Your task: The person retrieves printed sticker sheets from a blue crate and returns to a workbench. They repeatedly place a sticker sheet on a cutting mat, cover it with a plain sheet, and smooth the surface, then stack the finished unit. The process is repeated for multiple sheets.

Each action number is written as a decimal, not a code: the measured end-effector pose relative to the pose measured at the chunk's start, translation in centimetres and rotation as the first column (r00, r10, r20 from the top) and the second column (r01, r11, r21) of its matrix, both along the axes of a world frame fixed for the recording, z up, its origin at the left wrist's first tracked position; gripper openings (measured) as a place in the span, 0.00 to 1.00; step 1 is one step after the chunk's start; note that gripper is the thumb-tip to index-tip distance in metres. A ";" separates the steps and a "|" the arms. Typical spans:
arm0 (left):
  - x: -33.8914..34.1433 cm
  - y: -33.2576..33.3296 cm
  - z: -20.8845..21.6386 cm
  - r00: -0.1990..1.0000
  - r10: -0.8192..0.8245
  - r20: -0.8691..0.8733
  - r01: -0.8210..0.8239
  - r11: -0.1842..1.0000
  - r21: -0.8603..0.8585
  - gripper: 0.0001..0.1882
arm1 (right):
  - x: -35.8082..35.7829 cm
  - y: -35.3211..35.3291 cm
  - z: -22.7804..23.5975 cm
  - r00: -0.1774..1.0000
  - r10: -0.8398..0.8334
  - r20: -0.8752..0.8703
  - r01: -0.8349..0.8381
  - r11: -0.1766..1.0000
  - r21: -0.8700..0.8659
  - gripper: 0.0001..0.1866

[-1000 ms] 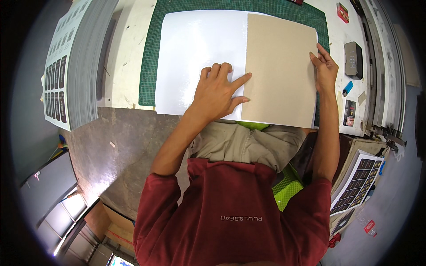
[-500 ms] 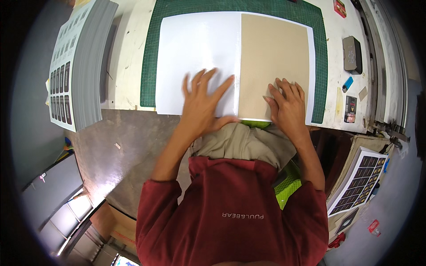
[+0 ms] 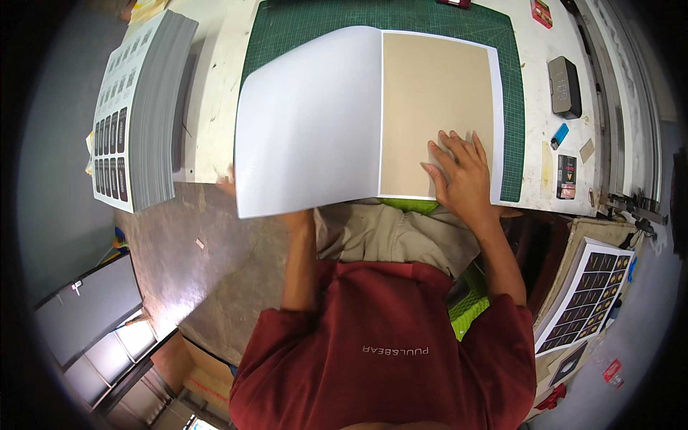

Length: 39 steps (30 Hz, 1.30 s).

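Observation:
A wide white sheet or cover point(image 3: 308, 129) lies over the green cutting mat point(image 3: 322, 13), with a beige panel point(image 3: 437, 79) on its right half. The left half is lifted and bowed along a fold beside the panel. My left hand point(image 3: 228, 183) is mostly hidden beneath that raised half; only blurred fingertips show past its left edge, and the wrist comes in under the near edge. Whether the fingers grip the sheet cannot be seen. My right hand point(image 3: 462, 175) rests open on the lower right of the beige panel, fingers spread.
A tall stack of printed sheets point(image 3: 154, 107) stands at the left table edge. Along the right lie a digital clock point(image 3: 565, 87), a blue lighter point(image 3: 560, 135), a dark small box point(image 3: 566, 178) and a red box point(image 3: 542, 13). More printed sheets point(image 3: 584, 297) sit lower right.
My left hand has gone from lying on top of the white half to underneath it at the left. That half has risen from flat to bowed. My right hand stays on the beige panel.

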<state>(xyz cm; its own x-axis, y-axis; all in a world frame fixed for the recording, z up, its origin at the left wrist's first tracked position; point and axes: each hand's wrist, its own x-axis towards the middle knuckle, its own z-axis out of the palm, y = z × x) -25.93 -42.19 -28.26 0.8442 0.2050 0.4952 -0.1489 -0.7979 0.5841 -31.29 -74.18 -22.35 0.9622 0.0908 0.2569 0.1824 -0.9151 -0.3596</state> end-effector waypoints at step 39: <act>2.8 -24.4 4.6 0.141 -0.848 -0.510 0.975 0.029 0.222 0.38 | -7.6 -4.1 -0.3 0.949 -0.314 0.015 0.292 0.900 0.324 0.18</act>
